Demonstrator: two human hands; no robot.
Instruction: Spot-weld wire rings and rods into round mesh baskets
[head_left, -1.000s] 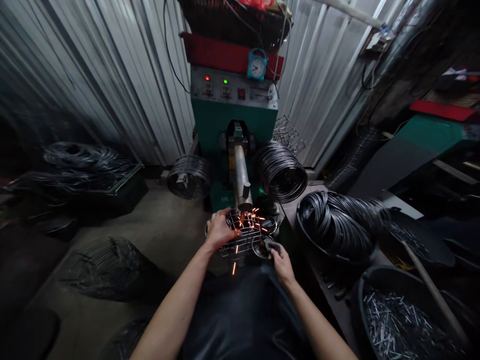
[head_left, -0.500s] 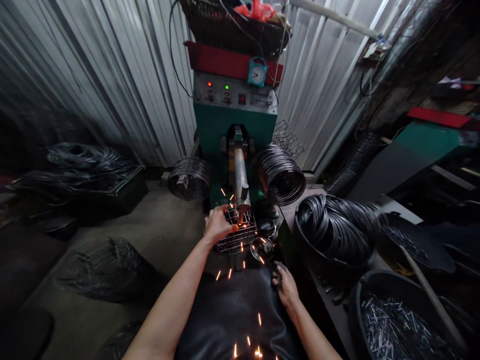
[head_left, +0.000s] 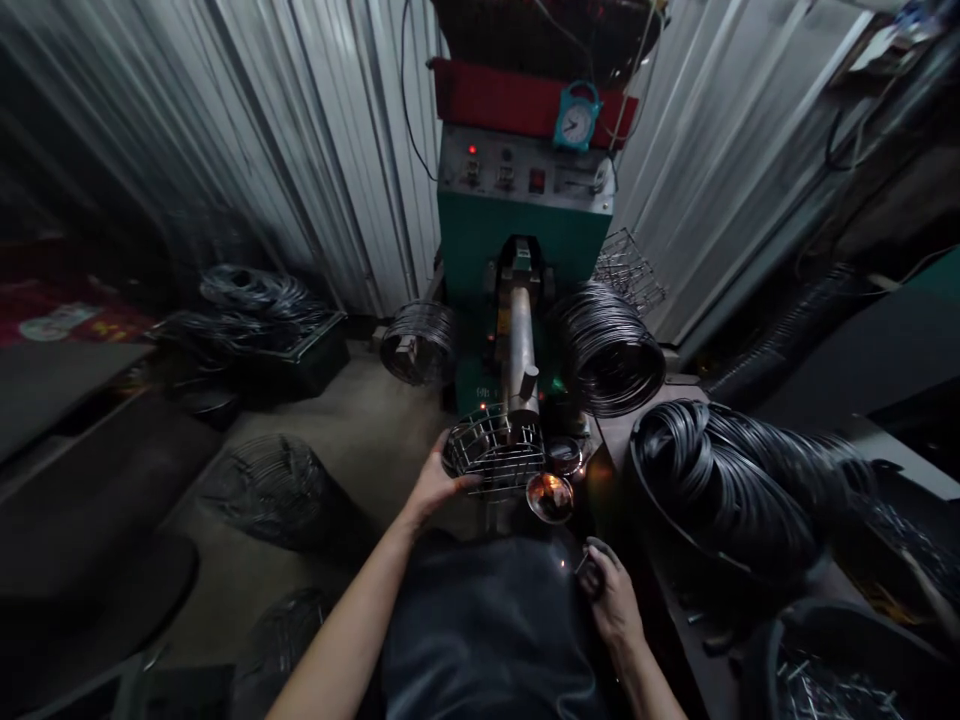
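My left hand point(head_left: 430, 486) grips the near left rim of a small round wire basket point(head_left: 495, 452), held up under the tip of the grey metal arm point(head_left: 520, 345) of a green welding machine point(head_left: 525, 225). My right hand point(head_left: 611, 596) rests low at my right side, its fingers curled around a small dark piece that I cannot make out. A small shiny metal dish point(head_left: 550, 496) glows orange just right of the basket. A dark apron point(head_left: 487, 630) covers my lap between my arms.
Wire coils point(head_left: 609, 348) hang either side of the machine arm. A black tub of wire rings point(head_left: 731, 490) stands at the right, a tub of short metal pins point(head_left: 840, 680) at the lower right. Wire baskets point(head_left: 274, 485) lie on the floor at the left, before corrugated metal walls.
The sparks have stopped. My view has swung left. My left hand has tilted the basket more level at the arm's tip, and my right hand has dropped lower to my side.
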